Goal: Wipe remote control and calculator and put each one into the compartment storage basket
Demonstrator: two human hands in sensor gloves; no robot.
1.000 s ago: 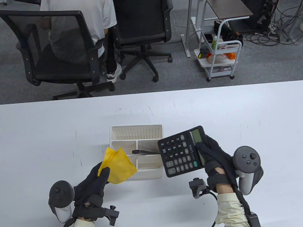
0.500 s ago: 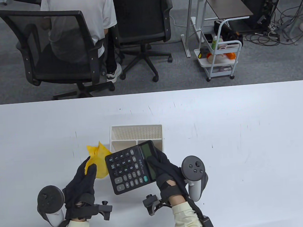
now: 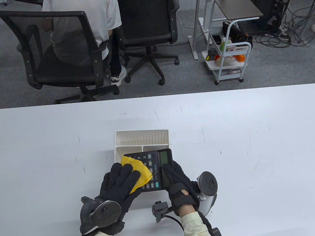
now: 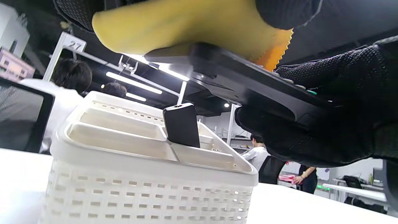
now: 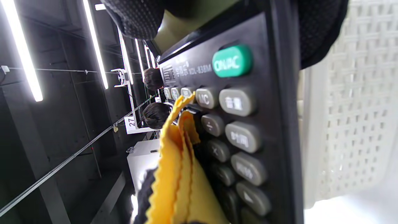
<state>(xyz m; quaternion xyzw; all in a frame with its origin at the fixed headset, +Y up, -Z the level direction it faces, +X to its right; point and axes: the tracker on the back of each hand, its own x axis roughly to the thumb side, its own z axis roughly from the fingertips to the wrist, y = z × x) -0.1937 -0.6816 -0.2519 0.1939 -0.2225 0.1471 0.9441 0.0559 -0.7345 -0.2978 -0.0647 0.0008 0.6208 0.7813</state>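
The black calculator (image 3: 157,168) hangs keys-up over the front of the white compartment basket (image 3: 141,138). My right hand (image 3: 172,172) grips its display end, thumb on top and fingers underneath. My left hand (image 3: 125,172) lies flat with straight fingers on a yellow cloth (image 3: 139,170), pressing it onto the calculator's keys (image 5: 239,102). In the left wrist view the cloth (image 4: 174,25) drapes over the calculator's edge (image 4: 248,84). The black remote control (image 4: 182,124) stands upright in a compartment of the basket (image 4: 149,183), below the calculator.
The white table (image 3: 243,144) stretches wide to the left and right of the basket. Beyond its far edge stand black office chairs (image 3: 61,49) with a seated person, and a white trolley (image 3: 229,61).
My right hand brought the calculator left, then slightly further over the basket front. My left hand swung in from the left and laid the yellow cloth flat on the keys.
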